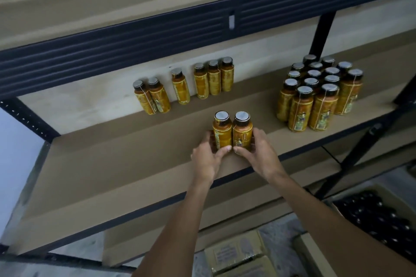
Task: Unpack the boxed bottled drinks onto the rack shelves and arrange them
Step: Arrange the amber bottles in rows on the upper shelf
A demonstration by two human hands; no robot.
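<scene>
The left hand [207,156] gripped one bottle [221,134] and the right hand [255,152] a second bottle [242,134], fingers curled round each. Both stood upright, touching, mid-shelf [112,153]. Risk: an uneven push toward the back row [181,86] could topple these tall, narrow bottles

left hand [206,159] grips left bottle [221,129] | right hand [258,155] grips right bottle [242,132] | shelf [135,164]

Place: a storeroom or shop stockroom.
Racking: a dark slotted metal rack [112,47] with bare brown board shelves [112,164] fills the frame.
Stock: identical amber drink bottles with dark caps [315,105] stand in batches, upper middle and right.
Cartons: an open brown cardboard box of dark-capped bottles [351,195], lower right; closed printed cartons [236,252], bottom centre.
</scene>
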